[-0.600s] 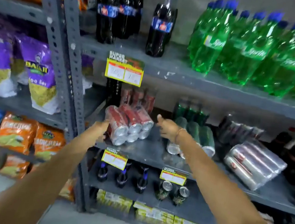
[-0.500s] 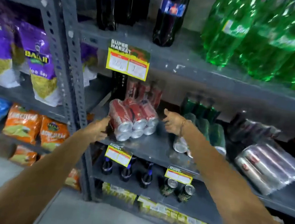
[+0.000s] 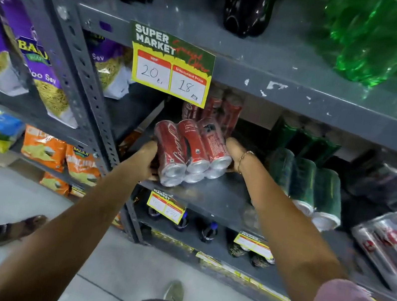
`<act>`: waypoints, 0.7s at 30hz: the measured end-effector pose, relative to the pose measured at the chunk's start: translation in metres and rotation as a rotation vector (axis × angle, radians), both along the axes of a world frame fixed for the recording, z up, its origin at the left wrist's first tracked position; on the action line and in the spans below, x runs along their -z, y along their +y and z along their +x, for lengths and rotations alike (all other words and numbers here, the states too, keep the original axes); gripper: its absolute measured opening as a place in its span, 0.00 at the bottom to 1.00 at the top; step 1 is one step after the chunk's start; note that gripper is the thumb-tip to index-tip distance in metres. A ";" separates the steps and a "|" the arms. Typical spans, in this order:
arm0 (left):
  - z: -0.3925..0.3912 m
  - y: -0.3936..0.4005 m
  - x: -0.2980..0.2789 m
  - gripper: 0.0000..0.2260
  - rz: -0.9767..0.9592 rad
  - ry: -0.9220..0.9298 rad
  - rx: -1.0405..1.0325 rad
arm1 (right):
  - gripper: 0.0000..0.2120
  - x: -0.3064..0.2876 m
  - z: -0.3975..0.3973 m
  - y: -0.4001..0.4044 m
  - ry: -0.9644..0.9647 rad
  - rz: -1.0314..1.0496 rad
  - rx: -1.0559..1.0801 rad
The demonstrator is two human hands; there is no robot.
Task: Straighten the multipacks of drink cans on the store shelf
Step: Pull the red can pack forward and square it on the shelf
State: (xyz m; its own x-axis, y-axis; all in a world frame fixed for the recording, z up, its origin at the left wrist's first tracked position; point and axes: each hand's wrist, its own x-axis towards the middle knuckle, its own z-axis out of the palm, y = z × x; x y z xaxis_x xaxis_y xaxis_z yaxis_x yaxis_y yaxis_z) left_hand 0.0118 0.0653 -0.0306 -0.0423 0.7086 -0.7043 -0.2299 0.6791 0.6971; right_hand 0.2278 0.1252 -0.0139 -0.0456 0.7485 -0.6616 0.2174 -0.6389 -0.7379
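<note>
A shrink-wrapped multipack of red cola cans (image 3: 191, 149) lies on its side, skewed, on the grey middle shelf (image 3: 220, 198). My left hand (image 3: 147, 159) grips its left side and my right hand (image 3: 235, 151) presses against its right side. More red cans (image 3: 221, 107) stand behind it. To the right lies a green can multipack (image 3: 316, 191), also on its side. A silver can multipack (image 3: 391, 245) lies tilted at the far right.
A yellow price tag (image 3: 172, 67) hangs from the shelf above, which holds dark cola bottles (image 3: 248, 3) and green bottles (image 3: 383, 42). Snack bags (image 3: 27, 50) fill the left rack beyond the perforated post (image 3: 76, 59). Small bottles (image 3: 207, 230) stand on the lower shelf. Another person's sandalled foot (image 3: 21, 228) is at left.
Both hands have closed in on the red multipack, the left from below-left, the right from beside the green pack. The camera has moved closer to the shelf.
</note>
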 end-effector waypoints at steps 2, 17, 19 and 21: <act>0.005 0.001 -0.005 0.24 0.036 -0.039 -0.050 | 0.20 0.001 -0.001 -0.009 0.090 0.054 0.051; 0.022 0.014 0.004 0.17 0.503 -0.086 -0.254 | 0.26 0.019 -0.019 -0.027 0.593 0.302 0.428; 0.019 0.015 0.007 0.17 0.489 -0.063 -0.255 | 0.26 0.021 -0.020 -0.025 0.578 0.318 0.429; 0.015 0.017 0.010 0.16 0.454 -0.007 -0.195 | 0.26 0.024 -0.020 -0.023 0.558 0.332 0.442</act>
